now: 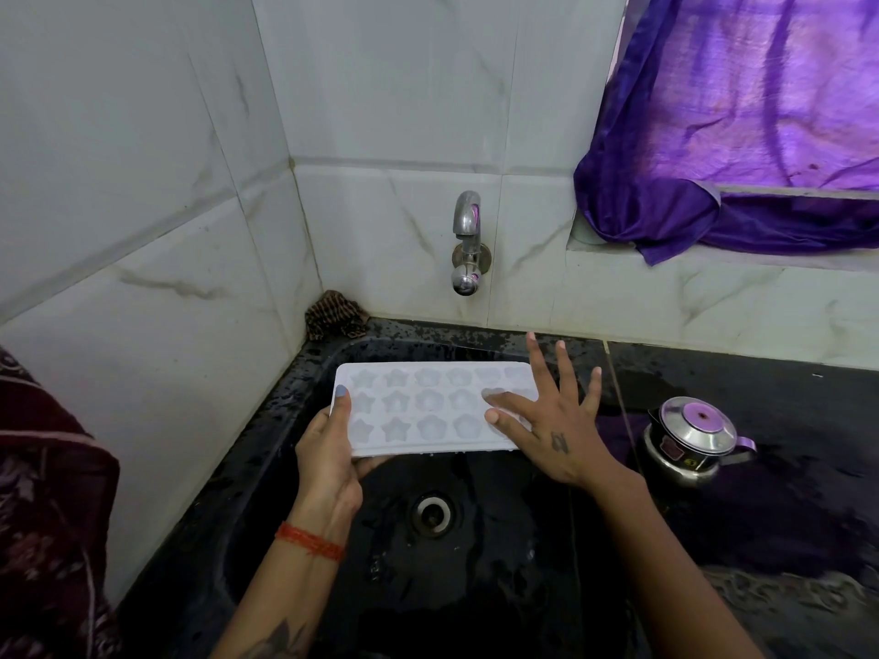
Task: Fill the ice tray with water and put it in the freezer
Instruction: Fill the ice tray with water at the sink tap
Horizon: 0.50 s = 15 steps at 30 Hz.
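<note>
White plastic ice tray (428, 406) held over a wet black sink (295, 397) in a marble-tiled corner.
It is gripped by the left hand (328, 449); the right hand (547, 420) is spread flat on it, below a steel tap (468, 240), beside a steel kettle (689, 439).

White plastic ice tray (428, 406), three rows of star- and flower-shaped cavities, held roughly level and lengthwise above black sink basin (295, 492), below wall tap (467, 240), water level indiscernible
</note>
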Each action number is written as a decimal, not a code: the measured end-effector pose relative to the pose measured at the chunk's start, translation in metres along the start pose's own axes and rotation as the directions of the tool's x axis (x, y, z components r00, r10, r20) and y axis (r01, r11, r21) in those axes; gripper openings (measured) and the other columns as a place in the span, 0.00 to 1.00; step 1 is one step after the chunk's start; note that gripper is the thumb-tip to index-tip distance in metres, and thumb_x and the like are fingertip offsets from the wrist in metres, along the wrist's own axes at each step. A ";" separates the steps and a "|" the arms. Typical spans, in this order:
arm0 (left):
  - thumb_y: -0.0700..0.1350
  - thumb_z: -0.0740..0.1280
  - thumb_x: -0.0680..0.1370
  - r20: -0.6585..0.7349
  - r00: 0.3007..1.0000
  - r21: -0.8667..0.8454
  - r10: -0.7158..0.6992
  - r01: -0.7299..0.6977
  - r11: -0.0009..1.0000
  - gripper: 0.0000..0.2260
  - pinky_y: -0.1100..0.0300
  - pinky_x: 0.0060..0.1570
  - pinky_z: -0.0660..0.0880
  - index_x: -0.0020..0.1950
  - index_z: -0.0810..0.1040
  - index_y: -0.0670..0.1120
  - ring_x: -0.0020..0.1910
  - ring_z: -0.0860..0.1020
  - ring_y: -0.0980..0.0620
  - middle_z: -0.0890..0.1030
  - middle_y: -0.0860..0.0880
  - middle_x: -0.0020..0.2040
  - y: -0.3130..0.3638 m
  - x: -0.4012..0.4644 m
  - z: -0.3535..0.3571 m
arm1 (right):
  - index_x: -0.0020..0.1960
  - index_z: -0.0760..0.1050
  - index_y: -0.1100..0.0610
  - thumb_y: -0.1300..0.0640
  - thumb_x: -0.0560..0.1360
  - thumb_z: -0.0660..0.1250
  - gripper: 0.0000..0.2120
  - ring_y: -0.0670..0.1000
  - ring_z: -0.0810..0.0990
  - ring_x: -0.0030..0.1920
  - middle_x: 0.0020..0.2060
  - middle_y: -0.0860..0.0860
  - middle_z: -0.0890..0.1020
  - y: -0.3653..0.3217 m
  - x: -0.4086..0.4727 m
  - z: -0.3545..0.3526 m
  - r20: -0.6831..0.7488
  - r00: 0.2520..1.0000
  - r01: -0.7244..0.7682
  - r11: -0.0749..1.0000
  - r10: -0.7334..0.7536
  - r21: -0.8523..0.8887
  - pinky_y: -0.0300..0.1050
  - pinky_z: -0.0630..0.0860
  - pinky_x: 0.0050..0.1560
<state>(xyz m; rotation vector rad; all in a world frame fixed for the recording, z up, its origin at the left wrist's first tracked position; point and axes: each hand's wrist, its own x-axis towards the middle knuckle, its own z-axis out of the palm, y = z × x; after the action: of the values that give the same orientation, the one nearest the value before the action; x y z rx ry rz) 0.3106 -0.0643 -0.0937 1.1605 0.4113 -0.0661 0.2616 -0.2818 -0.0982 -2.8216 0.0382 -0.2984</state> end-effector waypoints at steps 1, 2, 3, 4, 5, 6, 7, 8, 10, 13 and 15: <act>0.51 0.65 0.79 -0.001 1.000 0.000 0.000 0.000 1.000 0.08 0.52 0.31 0.81 0.45 0.76 0.47 0.42 0.81 0.50 0.82 0.48 0.43 0.000 0.000 0.000 | 0.61 0.70 0.33 0.22 0.63 0.30 0.41 0.51 0.25 0.72 0.71 0.40 0.28 0.000 0.000 0.000 0.003 1.000 0.002 1.000 -0.002 0.015 0.54 0.17 0.59; 0.51 0.65 0.79 -0.002 1.000 0.003 0.001 -0.001 1.000 0.08 0.53 0.31 0.81 0.45 0.76 0.47 0.42 0.81 0.50 0.82 0.48 0.43 -0.001 0.000 -0.001 | 0.60 0.71 0.33 0.22 0.62 0.30 0.41 0.51 0.25 0.72 0.71 0.40 0.28 0.001 0.000 -0.001 0.004 1.000 0.003 1.000 -0.003 0.025 0.54 0.17 0.60; 0.51 0.65 0.79 0.000 1.000 0.007 0.002 -0.002 1.000 0.08 0.53 0.32 0.81 0.45 0.76 0.47 0.42 0.81 0.51 0.82 0.48 0.44 -0.001 0.000 -0.001 | 0.59 0.72 0.34 0.21 0.62 0.31 0.41 0.51 0.25 0.72 0.71 0.40 0.29 0.001 0.000 -0.001 0.003 1.000 0.005 1.000 -0.005 0.027 0.54 0.18 0.60; 0.51 0.65 0.79 0.002 1.000 0.011 0.003 -0.003 1.000 0.08 0.53 0.32 0.81 0.45 0.76 0.47 0.42 0.81 0.51 0.82 0.48 0.44 -0.001 0.000 -0.001 | 0.58 0.73 0.34 0.21 0.62 0.31 0.41 0.51 0.26 0.72 0.71 0.40 0.29 0.001 0.000 -0.001 0.000 1.000 0.007 1.000 -0.007 0.020 0.55 0.18 0.60; 0.51 0.65 0.79 0.003 1.000 0.013 0.004 -0.004 1.000 0.08 0.52 0.33 0.81 0.45 0.76 0.47 0.41 0.81 0.51 0.82 0.48 0.43 -0.001 0.000 -0.001 | 0.57 0.73 0.35 0.21 0.62 0.32 0.41 0.51 0.26 0.72 0.71 0.40 0.30 0.002 0.000 -0.001 -0.005 1.000 0.008 1.000 -0.008 0.008 0.55 0.18 0.61; 0.51 0.65 0.79 0.003 1.000 0.014 0.005 -0.005 1.000 0.08 0.52 0.33 0.81 0.45 0.76 0.48 0.41 0.80 0.51 0.82 0.49 0.43 -0.002 0.000 0.000 | 0.56 0.74 0.36 0.22 0.63 0.32 0.40 0.52 0.27 0.72 0.72 0.41 0.31 0.003 -0.001 0.000 -0.014 1.000 0.007 1.000 -0.007 -0.009 0.57 0.19 0.61; 0.51 0.65 0.79 0.004 1.000 0.017 0.007 -0.007 1.000 0.08 0.52 0.33 0.81 0.45 0.75 0.48 0.41 0.80 0.51 0.81 0.49 0.43 -0.002 0.000 0.000 | 0.55 0.74 0.36 0.22 0.63 0.32 0.40 0.52 0.27 0.73 0.72 0.41 0.32 0.003 -0.001 0.000 -0.026 1.000 0.004 1.000 -0.005 -0.028 0.58 0.20 0.62; 0.51 0.64 0.79 0.007 1.000 0.019 0.007 -0.008 1.000 0.08 0.52 0.33 0.81 0.45 0.75 0.48 0.41 0.80 0.51 0.81 0.49 0.43 -0.002 0.000 0.000 | 0.54 0.74 0.37 0.22 0.64 0.32 0.40 0.53 0.28 0.73 0.73 0.42 0.33 0.003 -0.001 0.001 -0.041 0.999 0.001 0.999 -0.003 -0.050 0.60 0.21 0.63; 0.51 0.64 0.79 0.009 1.000 0.018 0.004 -0.004 1.000 0.08 0.52 0.34 0.81 0.45 0.76 0.48 0.42 0.80 0.51 0.81 0.49 0.43 -0.002 -0.001 0.001 | 0.54 0.74 0.37 0.23 0.65 0.31 0.39 0.54 0.29 0.74 0.73 0.43 0.35 0.003 -0.002 0.002 -0.066 0.998 -0.008 0.995 0.001 -0.097 0.63 0.23 0.64; 0.51 0.64 0.79 0.011 1.000 0.014 -0.002 0.002 1.000 0.08 0.52 0.33 0.81 0.45 0.76 0.48 0.42 0.80 0.51 0.82 0.49 0.43 -0.002 0.000 0.001 | 0.54 0.74 0.37 0.23 0.65 0.30 0.40 0.55 0.30 0.74 0.75 0.45 0.36 0.003 -0.002 0.003 -0.079 0.997 -0.024 0.992 0.014 -0.126 0.64 0.24 0.65; 0.51 0.64 0.79 0.011 1.000 0.012 -0.004 0.004 1.000 0.08 0.54 0.31 0.81 0.46 0.76 0.48 0.42 0.81 0.51 0.82 0.49 0.43 -0.003 0.000 0.000 | 0.55 0.74 0.36 0.23 0.64 0.30 0.40 0.54 0.29 0.73 0.75 0.45 0.35 0.003 -0.003 0.003 -0.069 0.997 -0.032 0.993 0.024 -0.117 0.63 0.22 0.64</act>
<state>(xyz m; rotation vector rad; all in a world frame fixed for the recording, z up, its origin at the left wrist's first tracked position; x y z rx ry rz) 0.3100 -0.0658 -0.0963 1.1706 0.4038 -0.0790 0.2596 -0.2839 -0.1022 -2.9244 0.1144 -0.3980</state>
